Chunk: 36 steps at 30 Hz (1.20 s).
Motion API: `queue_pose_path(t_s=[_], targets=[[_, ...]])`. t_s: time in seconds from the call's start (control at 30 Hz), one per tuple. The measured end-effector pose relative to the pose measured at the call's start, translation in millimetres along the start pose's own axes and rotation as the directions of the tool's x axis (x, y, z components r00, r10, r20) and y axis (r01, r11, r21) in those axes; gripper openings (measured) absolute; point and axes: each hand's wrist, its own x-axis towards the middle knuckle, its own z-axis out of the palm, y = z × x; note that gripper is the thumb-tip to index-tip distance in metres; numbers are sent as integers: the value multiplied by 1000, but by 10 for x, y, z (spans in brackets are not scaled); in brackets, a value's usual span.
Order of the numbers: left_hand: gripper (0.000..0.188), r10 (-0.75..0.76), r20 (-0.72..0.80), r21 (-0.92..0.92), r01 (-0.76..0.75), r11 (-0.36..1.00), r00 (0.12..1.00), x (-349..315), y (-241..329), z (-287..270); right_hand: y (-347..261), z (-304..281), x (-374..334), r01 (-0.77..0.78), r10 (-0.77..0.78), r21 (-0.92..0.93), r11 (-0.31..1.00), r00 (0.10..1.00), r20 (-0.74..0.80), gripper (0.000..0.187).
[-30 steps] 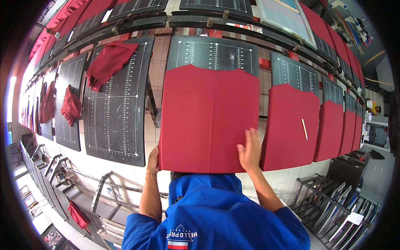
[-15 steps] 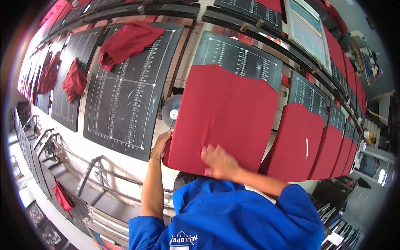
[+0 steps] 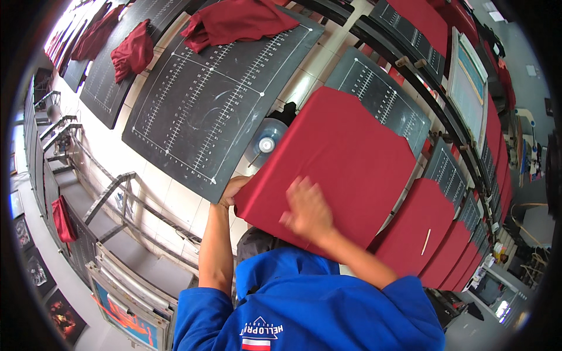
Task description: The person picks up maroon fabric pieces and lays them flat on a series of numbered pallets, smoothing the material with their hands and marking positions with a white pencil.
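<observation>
A dark red fabric panel, cut with curved notches at its far end, lies over a black board with white ruled marks. At the panel's near left corner, my left hand is closed on the edge. Some of its fingers are hidden by the cloth and board. My right hand rests flat on the fabric towards its near edge, fingers stretched out and smeared by motion. The cloth looks mostly smooth, with faint creases.
Left of me is another ruled black board, with a crumpled red cloth at its far end. A round clear container sits between the boards. More red panels line the right; a metal rail runs at lower left.
The view has turned, so the boards appear tilted. My right hand has slid a little farther from the panel's near edge. My left hand stays at the left corner.
</observation>
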Motion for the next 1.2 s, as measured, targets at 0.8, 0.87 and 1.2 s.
queue_pose_path(t_s=[0.8, 0.87, 1.2], targets=[[59, 300, -20, -58, -300, 952, 954, -499, 65, 246, 1031, -232, 810, -199, 197, 36, 979, 900, -388, 81], [59, 309, -91, -34, -313, 949, 947, -405, 97, 203, 1708, -214, 1295, -359, 362, 121, 926, 744, -563, 84], [49, 439, -541, 229, -377, 898, 717, -672, -471, 171, -556, 112, 676, 194, -110, 340, 920, 962, -251, 89]])
